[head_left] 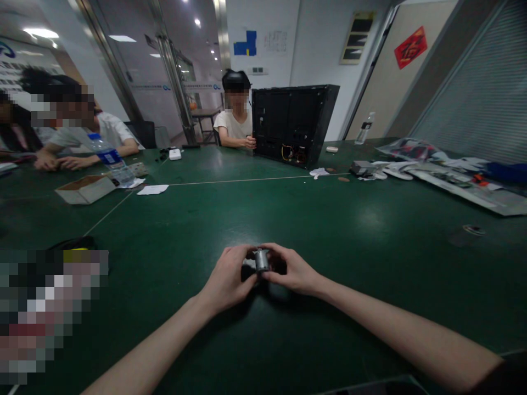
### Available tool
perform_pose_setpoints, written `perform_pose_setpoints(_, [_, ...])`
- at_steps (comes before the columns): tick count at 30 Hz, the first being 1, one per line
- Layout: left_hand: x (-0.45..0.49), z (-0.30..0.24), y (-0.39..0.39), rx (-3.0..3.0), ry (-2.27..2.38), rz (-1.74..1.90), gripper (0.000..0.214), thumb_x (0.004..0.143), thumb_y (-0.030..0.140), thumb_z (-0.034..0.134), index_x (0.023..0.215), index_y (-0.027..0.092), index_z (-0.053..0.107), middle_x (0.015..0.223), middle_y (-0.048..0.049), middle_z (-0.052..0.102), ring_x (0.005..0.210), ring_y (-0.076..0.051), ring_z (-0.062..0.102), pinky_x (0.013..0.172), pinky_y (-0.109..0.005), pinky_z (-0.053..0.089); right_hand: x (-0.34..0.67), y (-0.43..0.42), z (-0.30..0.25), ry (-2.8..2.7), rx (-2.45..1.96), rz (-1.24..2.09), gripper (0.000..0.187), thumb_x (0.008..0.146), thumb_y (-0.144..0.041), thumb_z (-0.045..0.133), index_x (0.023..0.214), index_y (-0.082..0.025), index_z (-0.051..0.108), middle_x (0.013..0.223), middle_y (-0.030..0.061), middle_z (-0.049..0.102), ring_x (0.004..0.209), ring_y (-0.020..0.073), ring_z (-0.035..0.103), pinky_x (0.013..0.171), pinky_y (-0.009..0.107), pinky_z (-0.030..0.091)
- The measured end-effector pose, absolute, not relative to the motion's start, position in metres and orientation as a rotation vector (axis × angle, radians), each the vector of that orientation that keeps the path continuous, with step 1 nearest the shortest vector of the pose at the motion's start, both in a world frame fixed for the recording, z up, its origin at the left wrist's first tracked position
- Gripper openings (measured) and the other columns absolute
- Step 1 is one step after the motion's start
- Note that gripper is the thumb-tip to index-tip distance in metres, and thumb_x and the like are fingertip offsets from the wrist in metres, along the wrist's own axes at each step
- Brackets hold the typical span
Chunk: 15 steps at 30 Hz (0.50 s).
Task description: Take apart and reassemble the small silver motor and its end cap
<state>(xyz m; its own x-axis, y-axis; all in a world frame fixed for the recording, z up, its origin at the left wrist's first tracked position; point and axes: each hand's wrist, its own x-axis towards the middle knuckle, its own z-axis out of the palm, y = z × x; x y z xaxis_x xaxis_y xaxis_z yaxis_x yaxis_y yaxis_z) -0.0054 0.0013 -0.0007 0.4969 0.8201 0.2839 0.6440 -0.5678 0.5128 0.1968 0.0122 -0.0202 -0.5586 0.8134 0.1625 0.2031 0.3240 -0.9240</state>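
Note:
A small silver electric motor [261, 260], a metal cylinder, stands roughly upright close above or on the green tabletop [222, 211] in front of me. My left hand [231, 273] curves round its left side, thumb toward its lower end and fingers at its top. From the other side my right hand [294, 270] grips it the same way, the thumb near its base. Both hands are closed about the motor. Some fingers are hidden behind it, and dark shadow lies beneath.
A large black open-backed cabinet [288, 126] stands across the table beside a seated person [234, 123]. To the left are a cardboard box [86, 191], a water bottle [113, 162] and another person. Flat parts and bags [453, 175] lie at right, near a small can-like object [469, 235].

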Motion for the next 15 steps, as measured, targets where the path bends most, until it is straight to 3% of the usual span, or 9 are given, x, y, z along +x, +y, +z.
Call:
perform_pose_setpoints(8, [-0.006, 0.005, -0.001, 2.446, 1.119, 0.782, 0.041, 0.074, 0.016, 0.061, 0.112, 0.020, 0.046, 0.103, -0.0062, 0.059, 0.095, -0.023, 0.056, 0.086, -0.040, 0.045, 0.197, 0.014, -0.023, -1.942, -0.867, 1.234, 0.054, 0.076, -0.028, 0.066, 0.124, -0.018, 0.044, 0.100, 0.0054, 0.061, 0.083, 0.0146, 0.058, 0.076, 0.029, 0.047])
perform_pose_setpoints(15, [-0.008, 0.010, -0.003, 2.463, 1.111, 0.829, 0.031, 0.079, 0.021, 0.055, 0.109, 0.017, 0.047, 0.104, -0.0084, 0.058, 0.096, -0.024, 0.054, 0.086, -0.040, 0.044, 0.195, 0.011, -0.020, -1.933, -0.860, 1.160, 0.057, 0.075, -0.019, 0.063, 0.128, -0.019, 0.042, 0.096, 0.0038, 0.059, 0.074, 0.0115, 0.056, 0.066, 0.024, 0.048])
